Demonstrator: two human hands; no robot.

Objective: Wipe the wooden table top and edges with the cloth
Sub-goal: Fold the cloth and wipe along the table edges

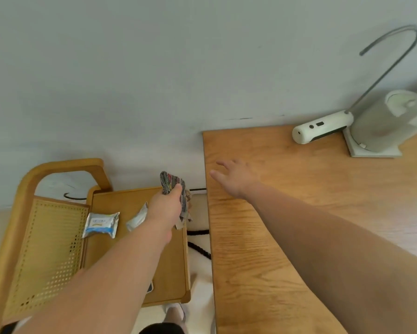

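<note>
The wooden tabletop point(287, 237) stretches beneath and beyond the right hand point(236, 177), whose fingers are spread near its left edge. A white dispenser point(376, 126) stands far right of that hand. The left hand point(165, 208) clutches the striped cloth point(171, 182), which bunches out above its thumb and hangs below its palm.

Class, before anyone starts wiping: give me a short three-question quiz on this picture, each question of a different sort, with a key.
1. Fill the gap: the right hand over the wooden table is ___ (open/shut).
2. What grips the cloth? A) left hand B) right hand C) neither
3. True or false: the cloth lies flat on the wooden table.

Key: 1 open; 2 A; 3 false, it is held up beside the table, over the side cart.
</note>
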